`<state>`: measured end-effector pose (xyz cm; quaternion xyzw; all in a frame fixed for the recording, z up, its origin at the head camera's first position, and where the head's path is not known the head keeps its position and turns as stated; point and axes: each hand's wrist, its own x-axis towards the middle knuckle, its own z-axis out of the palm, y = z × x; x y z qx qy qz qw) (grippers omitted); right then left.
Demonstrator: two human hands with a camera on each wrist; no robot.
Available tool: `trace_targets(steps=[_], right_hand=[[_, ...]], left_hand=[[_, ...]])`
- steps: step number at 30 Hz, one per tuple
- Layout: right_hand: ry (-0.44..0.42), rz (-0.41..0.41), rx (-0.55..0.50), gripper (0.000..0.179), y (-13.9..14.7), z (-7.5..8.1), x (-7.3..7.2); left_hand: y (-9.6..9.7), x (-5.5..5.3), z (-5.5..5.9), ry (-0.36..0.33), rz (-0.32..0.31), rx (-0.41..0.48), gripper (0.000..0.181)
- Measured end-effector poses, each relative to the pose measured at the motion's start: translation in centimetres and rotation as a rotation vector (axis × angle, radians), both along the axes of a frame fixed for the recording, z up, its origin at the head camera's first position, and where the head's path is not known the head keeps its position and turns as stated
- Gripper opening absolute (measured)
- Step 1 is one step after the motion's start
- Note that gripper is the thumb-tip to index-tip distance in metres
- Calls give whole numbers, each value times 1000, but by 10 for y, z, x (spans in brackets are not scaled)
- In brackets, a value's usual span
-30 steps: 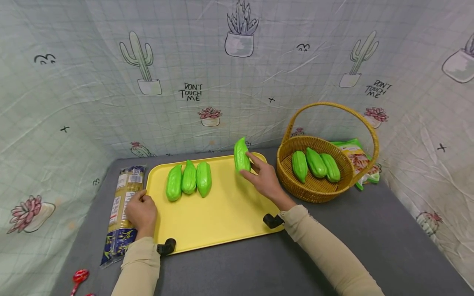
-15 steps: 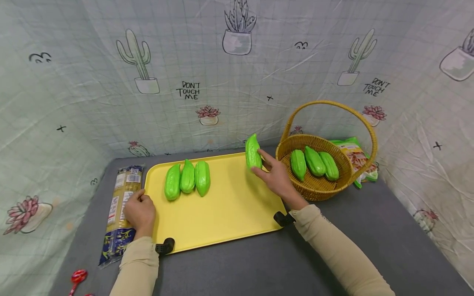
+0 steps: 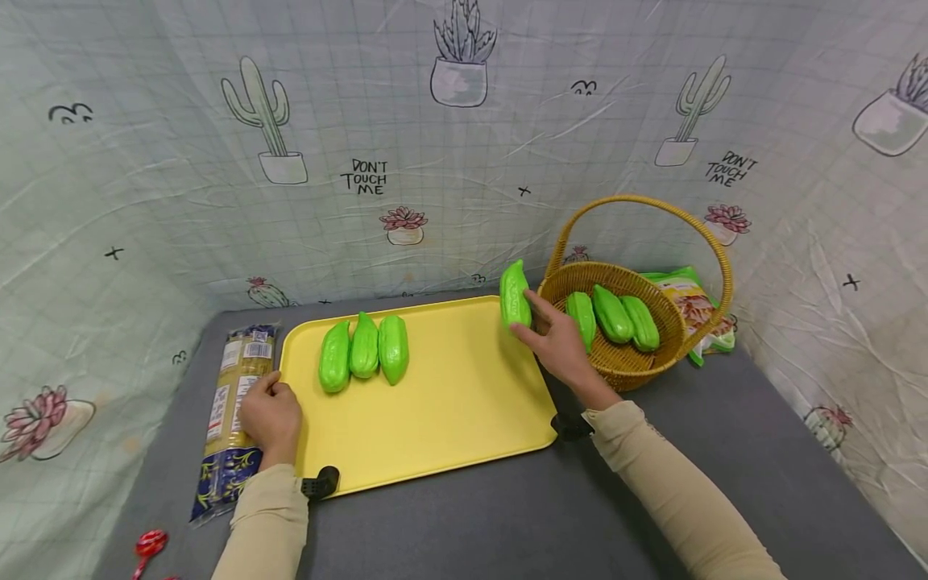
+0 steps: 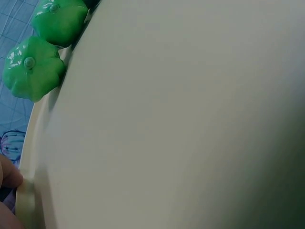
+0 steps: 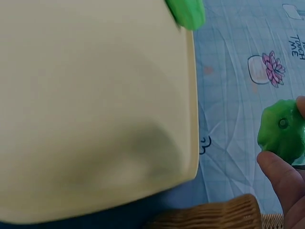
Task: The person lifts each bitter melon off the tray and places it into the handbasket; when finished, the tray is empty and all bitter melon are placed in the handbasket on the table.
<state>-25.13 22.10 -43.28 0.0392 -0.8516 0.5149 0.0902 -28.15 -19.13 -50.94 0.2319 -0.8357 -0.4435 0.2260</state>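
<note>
Between thumb and fingers, my right hand (image 3: 560,345) holds a green bitter melon (image 3: 515,295) upright over the tray's far right corner, left of the basket. The right wrist view has this bitter melon (image 5: 281,131) end-on with the thumb against it. Loosely curled, my left hand (image 3: 271,415) rests at the left rim of the yellow tray (image 3: 435,419); its fingertips (image 4: 13,177) are right at the rim's outer side in the left wrist view. Three more bitter melons (image 3: 364,348) lie side by side at the tray's far left.
At right stands a wicker basket (image 3: 629,377) with a tall handle, holding three bitter melons (image 3: 613,316), one partly behind my right hand. A green food bag (image 3: 698,310) lies behind it. Left are a packet of noodles (image 3: 235,395) and a red lollipop (image 3: 151,543). Patterned cloth (image 3: 406,105) hangs behind.
My right hand has carried the bitter melon rightward across the tray toward the basket. The left hand stays at the tray's left rim, and the melons lying on the tray keep their places.
</note>
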Motion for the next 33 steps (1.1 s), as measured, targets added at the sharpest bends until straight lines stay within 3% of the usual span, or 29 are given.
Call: trace_targets(steps=[20,33], right_hand=[[55,-86,109,71,28,-3,3],[-17,-91,58,72,44,-1,5]], left_hand=[[2,2,3,-24,-15,21,36],[1,1,0,-9,-12,8,36]])
